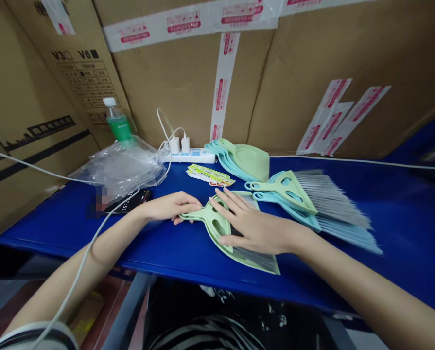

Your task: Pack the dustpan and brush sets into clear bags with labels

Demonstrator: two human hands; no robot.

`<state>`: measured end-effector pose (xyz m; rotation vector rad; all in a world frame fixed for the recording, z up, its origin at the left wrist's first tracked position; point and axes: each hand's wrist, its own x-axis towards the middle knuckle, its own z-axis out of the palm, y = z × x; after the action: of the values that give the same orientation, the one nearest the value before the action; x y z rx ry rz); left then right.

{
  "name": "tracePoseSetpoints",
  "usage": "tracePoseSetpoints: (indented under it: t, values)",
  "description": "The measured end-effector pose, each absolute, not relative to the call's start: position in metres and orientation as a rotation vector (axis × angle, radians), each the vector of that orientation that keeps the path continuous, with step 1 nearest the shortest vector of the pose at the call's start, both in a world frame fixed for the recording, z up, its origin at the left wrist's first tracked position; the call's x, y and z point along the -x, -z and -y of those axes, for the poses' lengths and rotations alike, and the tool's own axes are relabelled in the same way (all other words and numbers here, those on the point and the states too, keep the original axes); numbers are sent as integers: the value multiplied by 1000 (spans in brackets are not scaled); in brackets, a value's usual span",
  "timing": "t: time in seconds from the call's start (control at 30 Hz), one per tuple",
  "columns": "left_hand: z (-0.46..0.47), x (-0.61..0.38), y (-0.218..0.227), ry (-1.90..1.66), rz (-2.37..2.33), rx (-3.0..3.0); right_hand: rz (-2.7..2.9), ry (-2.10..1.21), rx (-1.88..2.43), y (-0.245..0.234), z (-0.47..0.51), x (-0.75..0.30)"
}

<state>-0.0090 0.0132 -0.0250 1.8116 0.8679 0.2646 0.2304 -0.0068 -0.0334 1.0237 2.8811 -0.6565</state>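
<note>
A light green hand brush (217,228) lies in a light green dustpan (255,260) on the blue table (403,218). My left hand (171,205) pinches the end of the brush and pan handle with curled fingers. My right hand (252,226) lies flat with fingers spread on the brush head, pressing it into the pan.
Behind are stacked green and blue brushes (304,201), stacked dustpans (244,163), printed labels (210,175), a power strip (190,155) with chargers, a crumpled plastic bag (124,167), a green bottle (117,121) and a phone (130,200). Cardboard boxes (312,73) wall the back.
</note>
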Motion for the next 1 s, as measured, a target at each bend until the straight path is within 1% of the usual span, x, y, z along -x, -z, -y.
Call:
tracePoseSetpoints:
  t: [0.2,0.43,0.57,0.7,0.8,0.9,1.0]
  values:
    - [-14,10,27,-271,-854,-1819,-2861,738,-1010,33,7,-228]
    - [-15,10,28,-249,-875,-1868,-2935,706,-983,41,6,-230]
    - [-17,13,27,-225,-857,-1905,-2948,635,-998,38,7,-228]
    - [-18,16,23,-165,-856,-1932,-3070,402,-1050,31,0,-226]
    - [-17,18,22,-110,-830,-1920,-3178,51,-1191,31,-15,-228]
    - [-16,20,21,-78,-800,-1889,-3129,-294,-1291,35,-34,-233]
    - [-15,20,21,-64,-786,-1875,-3075,-415,-1292,37,-48,-235]
